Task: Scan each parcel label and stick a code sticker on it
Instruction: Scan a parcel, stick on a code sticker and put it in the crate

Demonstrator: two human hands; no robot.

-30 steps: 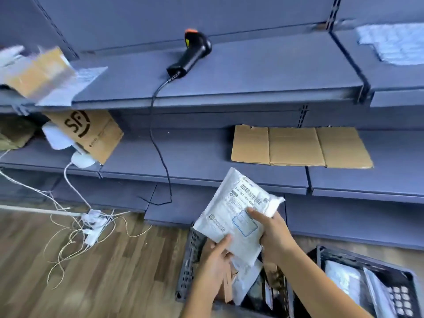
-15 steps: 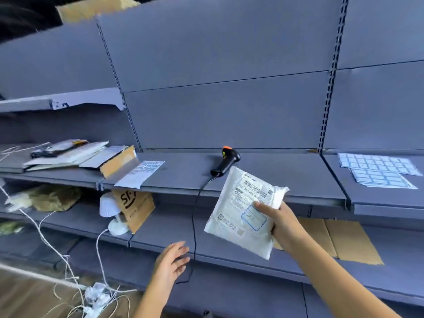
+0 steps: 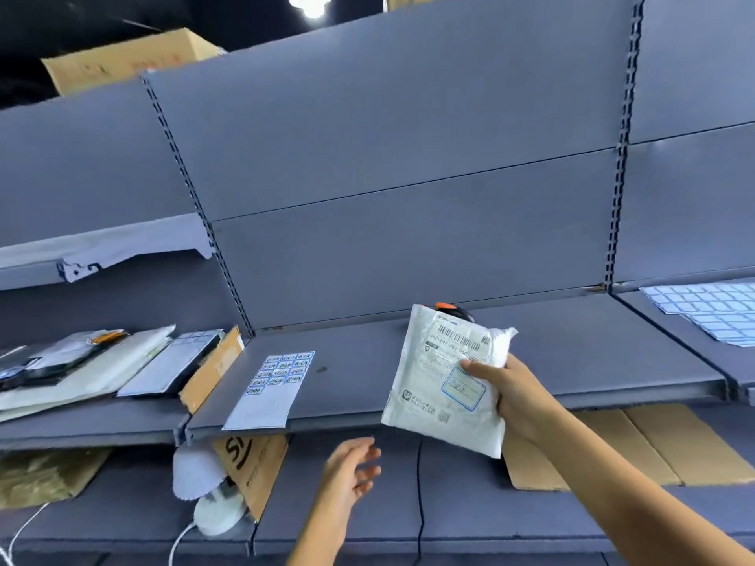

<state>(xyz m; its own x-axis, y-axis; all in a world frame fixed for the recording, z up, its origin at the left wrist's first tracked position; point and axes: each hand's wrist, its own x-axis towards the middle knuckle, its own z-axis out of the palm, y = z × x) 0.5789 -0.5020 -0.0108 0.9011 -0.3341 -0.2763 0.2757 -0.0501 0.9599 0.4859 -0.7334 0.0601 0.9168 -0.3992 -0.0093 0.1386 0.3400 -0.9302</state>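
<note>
You face blue-grey metal shelving (image 3: 572, 361), its flat back panels (image 3: 388, 165) set between slotted uprights (image 3: 622, 157); a cardboard box (image 3: 122, 63) sits on top at upper left (a bright ceiling lamp (image 3: 312, 4) glares to its right, against a dark ceiling)

My left hand (image 3: 351, 471) has let go of the parcel (image 3: 445, 381) and now floats open below the shelf (image 3: 367, 361) edge. My right hand (image 3: 519, 396) alone grips the parcel and has lifted it from over the crate to shelf height, where it now hides most of the scanner (image 3: 447, 307). My gaze has risen, so crate and floor are gone.
</note>
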